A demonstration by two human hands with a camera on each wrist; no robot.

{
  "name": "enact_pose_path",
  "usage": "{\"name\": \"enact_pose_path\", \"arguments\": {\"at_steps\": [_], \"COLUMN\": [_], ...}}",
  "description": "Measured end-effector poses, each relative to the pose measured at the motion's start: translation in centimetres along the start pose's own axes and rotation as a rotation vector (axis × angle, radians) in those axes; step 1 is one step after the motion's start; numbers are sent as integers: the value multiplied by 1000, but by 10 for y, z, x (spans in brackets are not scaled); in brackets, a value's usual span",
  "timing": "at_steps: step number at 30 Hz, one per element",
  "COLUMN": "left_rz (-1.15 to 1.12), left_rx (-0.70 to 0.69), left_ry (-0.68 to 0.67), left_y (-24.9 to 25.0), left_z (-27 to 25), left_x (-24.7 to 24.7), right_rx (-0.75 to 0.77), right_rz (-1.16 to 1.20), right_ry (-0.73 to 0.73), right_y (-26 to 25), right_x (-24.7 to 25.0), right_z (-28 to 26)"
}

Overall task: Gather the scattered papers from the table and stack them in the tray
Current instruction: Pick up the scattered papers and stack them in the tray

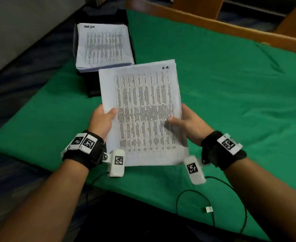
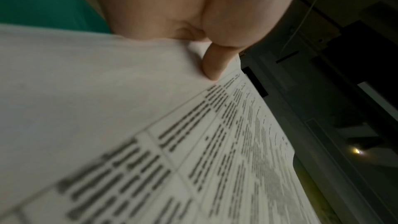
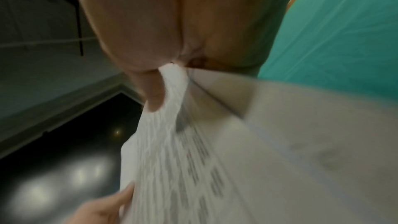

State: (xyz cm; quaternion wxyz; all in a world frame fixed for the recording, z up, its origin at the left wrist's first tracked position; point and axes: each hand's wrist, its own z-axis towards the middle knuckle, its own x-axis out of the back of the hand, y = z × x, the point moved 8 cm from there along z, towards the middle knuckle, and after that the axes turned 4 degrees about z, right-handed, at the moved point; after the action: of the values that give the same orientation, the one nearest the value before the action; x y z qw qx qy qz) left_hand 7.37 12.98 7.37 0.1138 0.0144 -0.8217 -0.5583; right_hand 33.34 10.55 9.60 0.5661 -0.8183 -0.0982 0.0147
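I hold a stack of printed papers [image 1: 143, 110] with tables of text above the green table, tilted toward me. My left hand [image 1: 103, 119] grips its left edge, thumb on top. My right hand [image 1: 184, 121] pinches the right edge, thumb on the printed face. The left wrist view shows my thumb pressing the papers [image 2: 150, 142]; the right wrist view shows the sheets [image 3: 237, 159] pinched, blurred. A black tray [image 1: 129, 42] at the table's far left corner holds a pile of printed sheets [image 1: 102, 46]. The held stack's far end overlaps the tray's front.
A green cloth [image 1: 231, 88] covers the table, with a wooden rim [image 1: 213, 25] along the far side. A black cable [image 1: 212, 203] with a white tag loops on the cloth near me. Dark floor lies left of the table.
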Motion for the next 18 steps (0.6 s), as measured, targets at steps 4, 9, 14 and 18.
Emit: {"name": "enact_pose_path", "arguments": {"at_steps": [4,9,14,18], "left_rz": [-54,-79,-27,-18], "left_rx": [7,-28,-77,-113], "left_ry": [-56,-85,-59,-54], "left_y": [7,18,43,56], "left_z": [27,59,103,134], "left_x": [25,56,83,95], "right_rx": [9,46,1,-22], "right_rz": [84,175,55,10], "right_ry": [92,137,17,14], "right_y": [-10,-58,-80,-99], "right_x": [-24,-48,-82,-91], "right_z": [30,73,111,141]}}
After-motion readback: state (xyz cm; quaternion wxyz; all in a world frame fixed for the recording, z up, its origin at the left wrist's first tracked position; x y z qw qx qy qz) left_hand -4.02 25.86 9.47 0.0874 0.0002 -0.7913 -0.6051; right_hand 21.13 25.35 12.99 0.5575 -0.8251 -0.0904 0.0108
